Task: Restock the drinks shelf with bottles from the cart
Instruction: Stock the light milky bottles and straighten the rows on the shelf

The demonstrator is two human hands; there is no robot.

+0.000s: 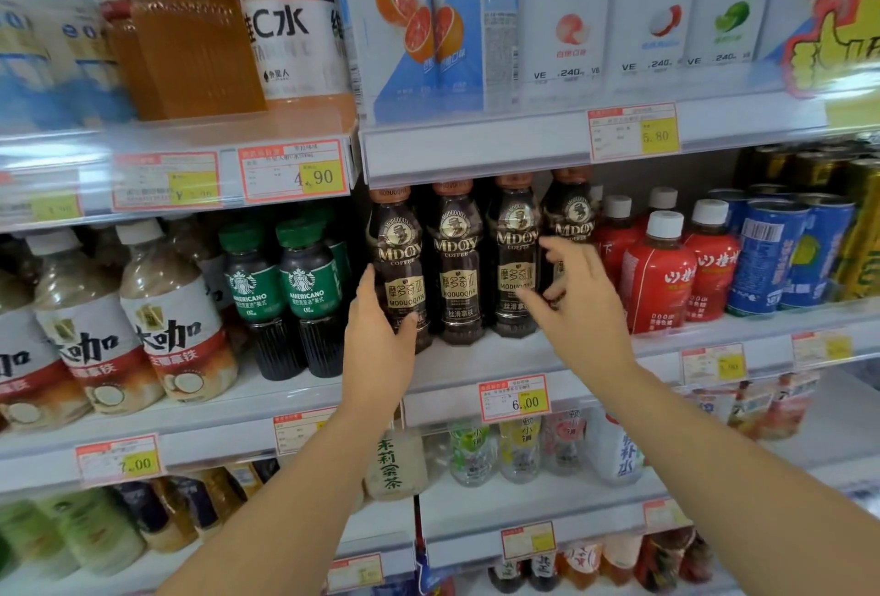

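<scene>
Several dark MDOY coffee bottles stand in a row on the middle shelf (476,359). My left hand (376,333) grips the lower part of the leftmost coffee bottle (397,262), thumb on its front and fingers behind its left side. My right hand (578,295) reaches in with fingers spread and loosely bent in front of the rightmost coffee bottle (569,224); it holds nothing. Between them stand two more coffee bottles (457,262), (514,257). The cart is out of view.
Green Americano bottles (281,290) stand left of the coffee row, red white-capped bottles (659,276) and blue cans (766,252) to its right. The upper shelf edge (476,152) with price tags hangs just above the coffee caps. More drinks fill the shelves above and below.
</scene>
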